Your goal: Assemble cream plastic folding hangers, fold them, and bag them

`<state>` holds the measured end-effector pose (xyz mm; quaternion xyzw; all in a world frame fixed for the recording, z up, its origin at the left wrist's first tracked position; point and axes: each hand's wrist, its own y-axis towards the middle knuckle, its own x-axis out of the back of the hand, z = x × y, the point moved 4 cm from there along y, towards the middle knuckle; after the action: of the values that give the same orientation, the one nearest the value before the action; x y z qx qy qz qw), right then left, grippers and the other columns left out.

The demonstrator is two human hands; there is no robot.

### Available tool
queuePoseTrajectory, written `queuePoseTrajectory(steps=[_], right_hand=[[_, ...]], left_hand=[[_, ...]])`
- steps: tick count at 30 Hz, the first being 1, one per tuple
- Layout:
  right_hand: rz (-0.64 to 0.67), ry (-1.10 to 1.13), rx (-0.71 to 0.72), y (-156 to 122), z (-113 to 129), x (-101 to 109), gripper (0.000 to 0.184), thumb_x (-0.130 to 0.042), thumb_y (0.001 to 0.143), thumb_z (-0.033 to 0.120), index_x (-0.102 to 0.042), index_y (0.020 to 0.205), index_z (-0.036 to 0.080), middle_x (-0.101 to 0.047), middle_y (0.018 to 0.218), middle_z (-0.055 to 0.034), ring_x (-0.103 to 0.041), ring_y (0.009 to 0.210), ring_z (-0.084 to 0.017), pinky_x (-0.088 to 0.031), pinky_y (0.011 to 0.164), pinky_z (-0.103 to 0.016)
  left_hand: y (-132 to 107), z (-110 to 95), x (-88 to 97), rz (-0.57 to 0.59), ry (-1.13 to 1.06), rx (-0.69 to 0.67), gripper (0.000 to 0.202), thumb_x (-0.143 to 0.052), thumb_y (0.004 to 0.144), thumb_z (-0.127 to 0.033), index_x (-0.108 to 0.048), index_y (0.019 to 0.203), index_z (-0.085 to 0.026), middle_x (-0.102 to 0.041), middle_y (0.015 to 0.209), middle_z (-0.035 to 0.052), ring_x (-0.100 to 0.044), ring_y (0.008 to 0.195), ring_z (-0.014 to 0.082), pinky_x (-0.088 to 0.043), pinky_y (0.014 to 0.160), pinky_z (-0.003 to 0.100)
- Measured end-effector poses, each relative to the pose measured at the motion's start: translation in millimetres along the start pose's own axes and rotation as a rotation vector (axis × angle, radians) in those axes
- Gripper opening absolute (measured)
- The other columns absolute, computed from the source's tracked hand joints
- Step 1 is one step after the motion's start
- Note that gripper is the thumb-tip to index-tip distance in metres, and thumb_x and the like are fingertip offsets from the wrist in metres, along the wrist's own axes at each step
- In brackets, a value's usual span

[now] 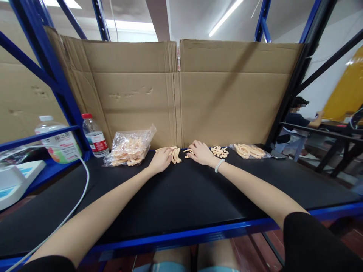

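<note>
Both my arms reach far across the black shelf top. My left hand rests at a row of curved peach-coloured plastic pieces, its fingers curled over their left end. My right hand lies flat with fingers spread, touching a small loose peach piece. A bead bracelet sits on the right wrist. Another small heap of peach pieces lies just right of that hand.
A clear bag of peach pieces lies at the left, another flat bag at the right. Two water bottles, a white cable and a white device are at the left. Cardboard walls stand behind. Another person sits at the far right.
</note>
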<state>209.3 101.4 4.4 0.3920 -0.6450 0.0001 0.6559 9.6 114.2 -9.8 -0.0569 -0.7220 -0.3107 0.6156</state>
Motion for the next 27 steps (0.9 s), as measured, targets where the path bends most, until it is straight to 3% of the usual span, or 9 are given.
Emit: queuePoseTrajectory(steps=[4, 7, 14, 21, 24, 27], right_hand=[[-0.050, 0.010, 0.006, -19.4, 4.1, 19.6, 0.029, -0.044, 0.100, 0.038, -0.060, 0.103, 0.015, -0.055, 0.107, -0.0137, -0.049, 0.101, -0.028, -0.039, 0.085, -0.040], [-0.083, 0.031, 0.000, -37.0, 8.7, 27.0, 0.025, -0.044, 0.099, 0.035, -0.060, 0.102, 0.016, -0.055, 0.107, -0.0131, -0.048, 0.101, -0.028, -0.038, 0.088, -0.041], [-0.135, 0.145, -0.042, -54.6, -1.7, 22.2, 0.017, -0.049, 0.096, 0.027, -0.063, 0.090, 0.019, -0.058, 0.102, -0.0100, -0.051, 0.099, -0.026, -0.038, 0.091, -0.041], [-0.208, 0.384, -0.149, -54.1, -24.2, 23.9, 0.019, -0.046, 0.094, 0.027, -0.062, 0.086, 0.019, -0.058, 0.097, -0.0096, -0.054, 0.095, -0.026, -0.043, 0.089, -0.042], [-0.219, 0.556, -0.198, -54.5, -24.8, 25.0, 0.020, -0.045, 0.094, 0.030, -0.060, 0.093, 0.018, -0.058, 0.093, -0.0087, -0.058, 0.084, -0.022, -0.049, 0.078, -0.039], [-0.155, 0.771, -0.221, -54.2, -11.8, 25.5, 0.028, -0.044, 0.095, 0.040, -0.055, 0.110, 0.019, -0.060, 0.091, -0.0064, -0.058, 0.068, -0.017, -0.052, 0.060, -0.032]], left_hand=[[28.0, 37.3, 2.7, 0.038, 0.079, 0.141, 0.034, -0.055, 0.094, -0.032, -0.054, 0.124, -0.016, -0.054, 0.130, 0.0114, -0.054, 0.117, 0.0273, -0.044, 0.098, 0.051], [45.7, 57.4, -4.8, 0.137, 0.109, 0.190, 0.035, -0.059, 0.092, -0.033, -0.056, 0.122, -0.016, -0.058, 0.123, 0.0103, -0.060, 0.105, 0.0244, -0.052, 0.088, 0.046], [52.3, 63.9, -11.5, 0.203, 0.147, 0.225, 0.031, -0.058, 0.093, -0.032, -0.057, 0.119, -0.015, -0.060, 0.119, 0.0096, -0.062, 0.101, 0.0226, -0.054, 0.085, 0.043], [35.7, 41.3, 24.6, 0.021, 0.036, 0.291, 0.028, -0.055, 0.094, -0.030, -0.057, 0.117, -0.014, -0.062, 0.115, 0.0096, -0.063, 0.100, 0.0228, -0.052, 0.087, 0.045], [19.8, 11.8, 42.2, -0.061, -0.082, 0.279, 0.023, -0.038, 0.098, -0.019, -0.051, 0.116, -0.011, -0.067, 0.101, 0.0144, -0.066, 0.096, 0.0286, -0.051, 0.083, 0.043], [-9.0, -29.1, 44.4, -0.043, -0.257, 0.181, 0.021, -0.035, 0.099, -0.028, -0.050, 0.110, -0.016, -0.071, 0.092, 0.0087, -0.070, 0.083, 0.0239, -0.053, 0.072, 0.033]])
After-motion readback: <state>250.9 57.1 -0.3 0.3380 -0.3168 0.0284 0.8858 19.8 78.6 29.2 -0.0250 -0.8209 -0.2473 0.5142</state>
